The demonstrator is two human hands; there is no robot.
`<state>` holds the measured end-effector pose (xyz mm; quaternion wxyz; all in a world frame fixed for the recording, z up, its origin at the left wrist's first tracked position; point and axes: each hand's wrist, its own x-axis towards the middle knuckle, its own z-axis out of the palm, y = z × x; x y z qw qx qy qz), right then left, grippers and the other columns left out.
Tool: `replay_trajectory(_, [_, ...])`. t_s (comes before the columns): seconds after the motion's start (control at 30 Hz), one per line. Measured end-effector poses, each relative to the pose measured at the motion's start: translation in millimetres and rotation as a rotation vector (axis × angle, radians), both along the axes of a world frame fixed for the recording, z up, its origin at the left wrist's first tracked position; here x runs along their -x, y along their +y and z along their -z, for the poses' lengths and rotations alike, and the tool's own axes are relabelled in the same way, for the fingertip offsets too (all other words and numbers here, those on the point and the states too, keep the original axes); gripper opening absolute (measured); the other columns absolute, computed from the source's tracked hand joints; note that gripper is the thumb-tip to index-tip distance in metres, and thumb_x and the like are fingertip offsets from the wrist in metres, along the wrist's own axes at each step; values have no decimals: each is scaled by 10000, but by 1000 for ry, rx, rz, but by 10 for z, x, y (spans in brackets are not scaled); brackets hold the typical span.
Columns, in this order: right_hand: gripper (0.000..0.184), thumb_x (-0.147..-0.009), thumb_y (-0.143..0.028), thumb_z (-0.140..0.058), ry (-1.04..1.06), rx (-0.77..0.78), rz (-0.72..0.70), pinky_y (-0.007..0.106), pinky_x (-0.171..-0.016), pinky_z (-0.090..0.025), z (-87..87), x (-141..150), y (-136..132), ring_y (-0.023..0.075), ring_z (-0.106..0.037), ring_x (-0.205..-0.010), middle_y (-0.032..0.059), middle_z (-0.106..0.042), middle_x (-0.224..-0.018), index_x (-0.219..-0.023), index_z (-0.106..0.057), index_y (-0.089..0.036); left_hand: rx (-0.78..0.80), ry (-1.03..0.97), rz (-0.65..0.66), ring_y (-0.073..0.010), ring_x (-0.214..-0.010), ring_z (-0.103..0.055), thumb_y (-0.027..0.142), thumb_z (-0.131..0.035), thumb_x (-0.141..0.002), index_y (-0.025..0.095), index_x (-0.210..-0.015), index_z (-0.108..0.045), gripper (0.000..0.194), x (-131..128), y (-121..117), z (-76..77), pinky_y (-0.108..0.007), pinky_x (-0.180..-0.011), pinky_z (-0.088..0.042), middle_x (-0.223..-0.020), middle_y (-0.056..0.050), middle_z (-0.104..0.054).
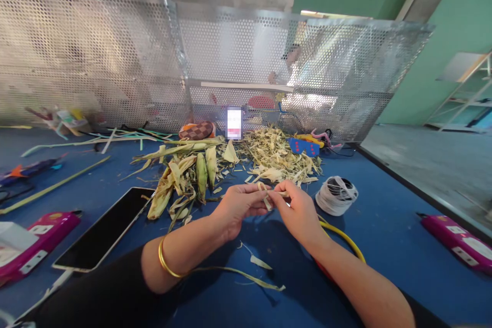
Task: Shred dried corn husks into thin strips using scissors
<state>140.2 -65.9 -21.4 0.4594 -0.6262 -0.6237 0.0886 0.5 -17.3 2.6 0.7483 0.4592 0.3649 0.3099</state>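
Both hands meet over the middle of the blue table. Between the fingertips is a pale corn husk strip (263, 190), bent into a small loop. My left hand (240, 205) is closed, thumb and fingers pinching the strip; a gold bangle (164, 259) circles that wrist. My right hand (294, 207) pinches the same strip from the other side, its thumb and index finger pressed together. Below the hands lie a small husk scrap (260, 262) and a long thin husk strand (240, 272). Past the hands, dried corn husks (180, 174) lie beside a heap of shredded husk (274, 151).
A ball of white string (335, 197) stands to the right. Purple power strips (457, 241) lie at both sides. A tablet-like device (109, 228) with a cable rests at left. A lit phone (234, 123) stands before the perforated metal screen (238, 51). A blue item (303, 147) lies near it.
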Motion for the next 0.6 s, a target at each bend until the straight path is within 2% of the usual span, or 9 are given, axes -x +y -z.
replay_trajectory(0.17, [200,-861,-385,-462,202,111,-79,256,-506,-443,18,13,0,155,-600,-504,-23,-604,-574,-737,-463,-228,-30,-21,47,-110,-617,-616,242,-813,-550,125,-769,-719,266,2,2,-22,-216,-646,-491,-693,-42,-679])
replay_trajectory(0.4, [205,-831,-401,-493,442,224,-118,245,-404,-435,-21,47,20,145,-581,-395,-45,-604,-522,-726,-470,-227,-18,23,-27,-101,-579,-617,217,-766,-630,122,-795,-717,197,0,37,15,-197,-591,-491,-681,-51,-683])
replay_trajectory(0.47, [167,-808,-382,-524,526,214,-139,257,-418,-455,-28,60,30,148,-583,-402,-44,-620,-550,-834,-495,-220,-1,31,-82,-96,-556,-616,184,-754,-640,122,-786,-713,164,5,63,6,-185,-565,-488,-671,-49,-685])
replay_trajectory(0.5, [210,-792,-370,-547,557,196,-147,267,-437,-471,-26,65,31,150,-585,-410,-46,-622,-567,-923,-496,-214,7,32,-111,-93,-547,-615,170,-749,-643,122,-782,-710,152,10,78,-1,-178,-551,-485,-662,-47,-684])
replay_trajectory(0.6, [488,-771,-322,-588,523,114,-176,289,-504,-505,0,77,17,148,-587,-454,-48,-620,-622,-1204,-400,-199,36,24,-179,-95,-546,-621,137,-727,-659,123,-779,-700,123,28,123,-27,-169,-528,-486,-662,-46,-687])
